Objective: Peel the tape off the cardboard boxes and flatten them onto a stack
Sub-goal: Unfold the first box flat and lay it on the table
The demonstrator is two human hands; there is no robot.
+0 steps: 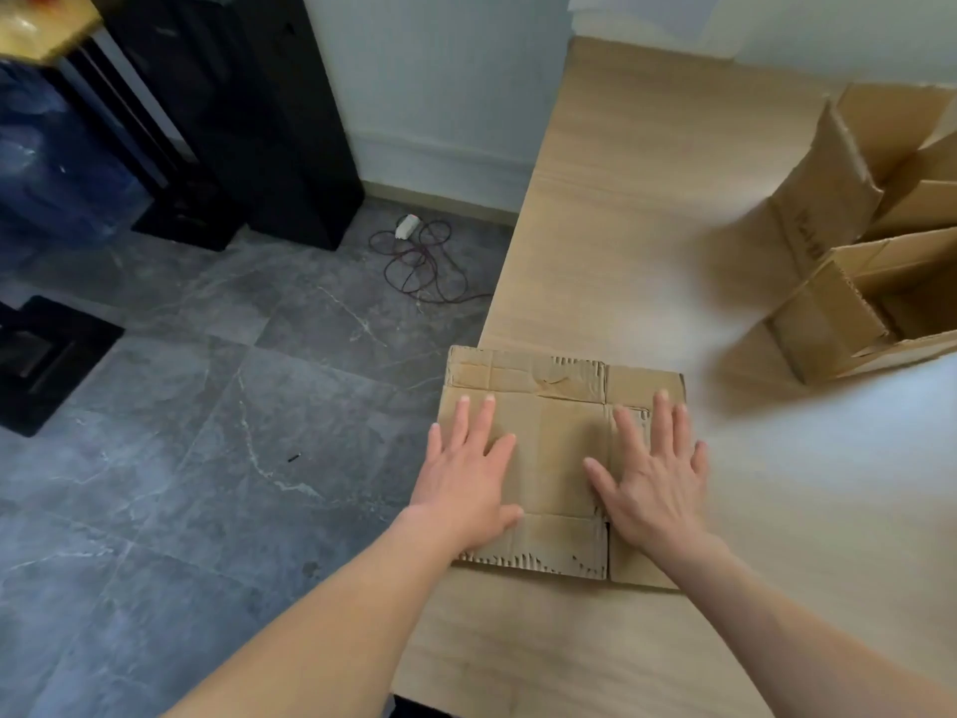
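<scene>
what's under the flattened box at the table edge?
The flattened box lies on the table; left hand and right hand lie flat on top. Whether more cardboard lies beneath is hidden.

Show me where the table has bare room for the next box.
Bare table runs from the flattened cardboard to the wall, left of the open boxes. A smaller patch lies nearer than the cardboard, between the forearms. The right side is crowded; left hand and right hand press the cardboard.

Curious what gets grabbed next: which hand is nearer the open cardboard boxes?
Right. The right hand presses the right side of the flattened cardboard, below-left of the open boxes; the left hand lies farther left.
</scene>
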